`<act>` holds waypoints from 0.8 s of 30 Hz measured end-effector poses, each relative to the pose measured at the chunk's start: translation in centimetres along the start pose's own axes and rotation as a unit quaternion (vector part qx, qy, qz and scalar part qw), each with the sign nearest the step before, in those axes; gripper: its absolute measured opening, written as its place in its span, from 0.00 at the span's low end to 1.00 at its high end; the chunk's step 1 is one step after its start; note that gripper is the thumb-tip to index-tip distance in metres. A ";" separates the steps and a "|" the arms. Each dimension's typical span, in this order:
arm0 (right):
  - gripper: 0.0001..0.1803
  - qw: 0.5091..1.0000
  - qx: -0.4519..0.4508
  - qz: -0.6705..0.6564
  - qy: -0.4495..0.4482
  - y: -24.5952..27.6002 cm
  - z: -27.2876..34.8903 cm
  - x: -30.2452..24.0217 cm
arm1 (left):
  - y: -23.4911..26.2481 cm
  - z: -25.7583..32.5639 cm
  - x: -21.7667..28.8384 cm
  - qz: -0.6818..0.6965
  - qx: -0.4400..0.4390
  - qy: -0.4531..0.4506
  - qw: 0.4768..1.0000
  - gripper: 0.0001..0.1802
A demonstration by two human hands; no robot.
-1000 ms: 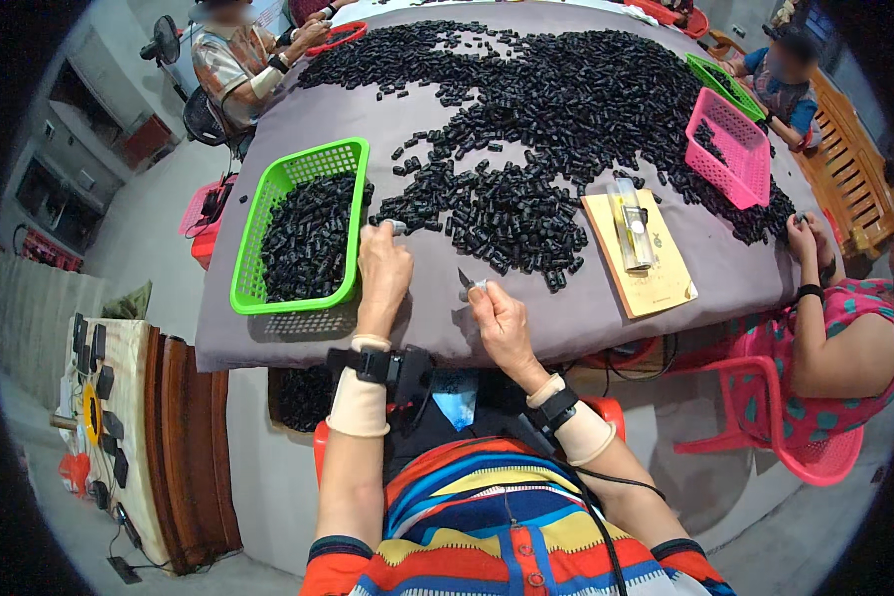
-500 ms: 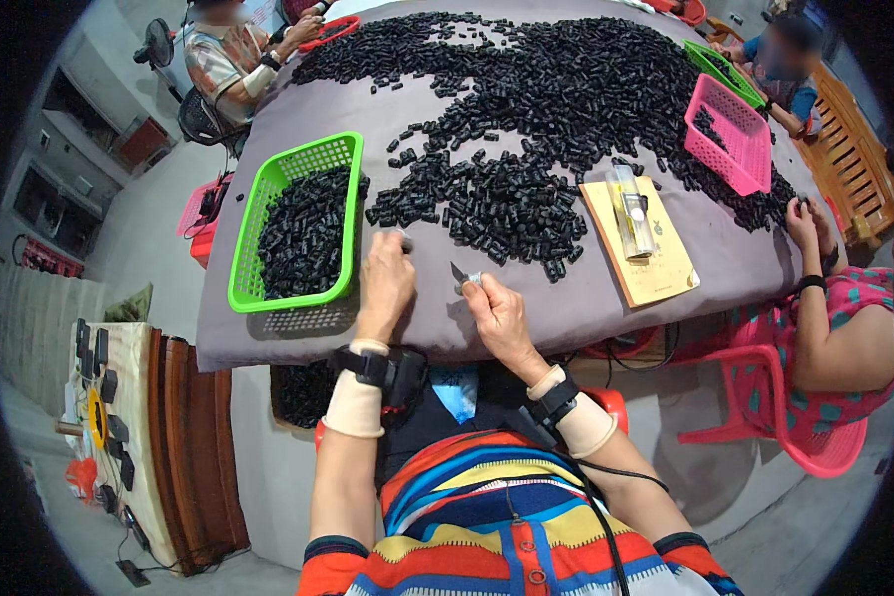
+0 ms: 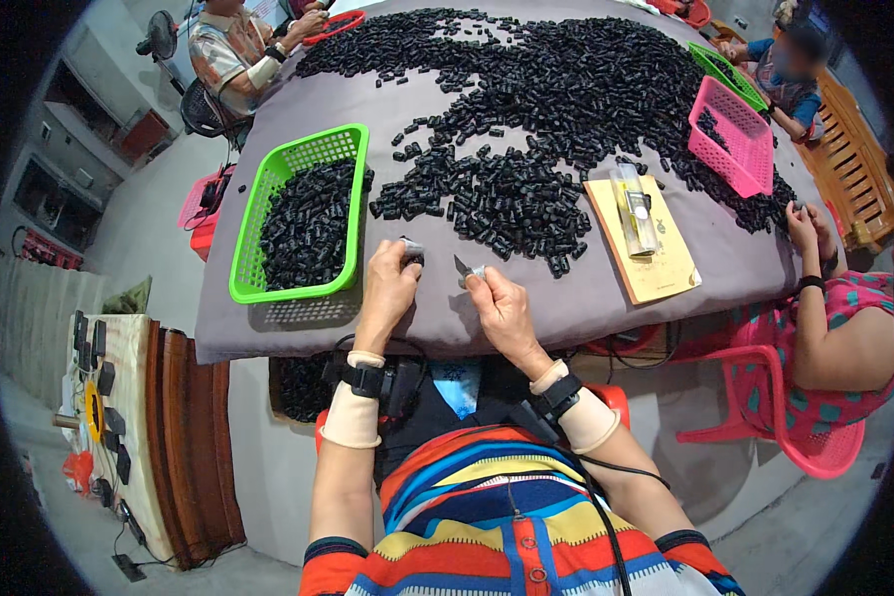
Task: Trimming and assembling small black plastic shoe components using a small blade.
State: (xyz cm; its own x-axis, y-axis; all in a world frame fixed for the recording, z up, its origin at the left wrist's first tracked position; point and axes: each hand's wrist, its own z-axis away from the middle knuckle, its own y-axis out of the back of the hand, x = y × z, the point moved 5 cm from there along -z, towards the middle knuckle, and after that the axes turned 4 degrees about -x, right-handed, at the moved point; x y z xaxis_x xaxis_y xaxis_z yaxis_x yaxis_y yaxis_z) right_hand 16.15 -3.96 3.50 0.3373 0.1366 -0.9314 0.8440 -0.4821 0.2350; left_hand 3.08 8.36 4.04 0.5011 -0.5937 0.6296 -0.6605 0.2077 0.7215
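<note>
My left hand (image 3: 389, 283) is closed, its fingertips pinched over a small black cylindrical part (image 3: 415, 260) that is mostly hidden. A grey wrap covers a fingertip of that hand. To its right, my right hand (image 3: 501, 306) grips a small knife (image 3: 461, 266); its short dark blade points up and left, and its handle is hidden in the fingers. Grey wrapping also shows at those fingertips. Both hands are over the near side of the grey-covered table (image 3: 298, 333), just short of a loose pile of black parts (image 3: 517, 204).
Left of my hands stands a green basket (image 3: 360, 214) of black parts. A yellow notebook (image 3: 656, 283) bearing a clear plastic case (image 3: 634, 214) lies to the right. Beyond are a pink basket (image 3: 740, 164) and another green basket (image 3: 705, 55). Other people sit around the table.
My left hand has turned slightly, so the black part and grey-wrapped fingertip show more. The right hand still holds the knife in nearly the same place. The view has shifted a little.
</note>
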 end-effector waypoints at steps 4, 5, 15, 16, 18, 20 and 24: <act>0.17 1.000 0.006 0.004 0.011 -0.1 0.0 0.0 | -2.0 1.0 -0.1 0.492 -0.077 0.211 0.841 0.10; 0.16 1.000 0.008 -0.011 0.001 0.0 0.0 0.0 | -2.4 1.2 0.2 0.492 -0.077 0.212 0.841 0.10; 0.16 1.000 0.001 0.004 -0.022 0.0 -0.2 0.3 | -4.1 3.3 1.1 0.668 -0.086 0.200 0.711 0.13; 0.16 1.000 0.001 0.004 -0.022 -0.1 -0.2 0.3 | -4.2 3.4 0.8 0.669 -0.086 0.201 0.711 0.13; 0.16 1.000 0.009 -0.004 -0.002 -0.1 -0.2 0.3 | -4.4 3.6 0.2 0.687 -0.094 0.198 0.693 0.14; 0.16 1.000 0.007 -0.004 -0.003 -0.1 -0.2 0.3 | -4.5 3.7 0.1 0.692 -0.081 0.220 0.683 0.14; 0.16 1.000 -0.006 0.010 -0.004 -0.2 -0.2 0.3 | -4.5 3.9 0.0 0.709 -0.069 0.233 0.662 0.13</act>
State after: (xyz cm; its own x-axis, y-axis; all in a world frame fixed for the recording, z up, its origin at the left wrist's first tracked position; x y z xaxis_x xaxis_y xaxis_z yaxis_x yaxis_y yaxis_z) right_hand 16.16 -3.67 3.27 0.3499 0.1197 -0.9291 0.8422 -0.4744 0.2561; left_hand 3.91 4.42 -0.37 -0.4291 0.5723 0.6989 -0.6097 0.3874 -0.6915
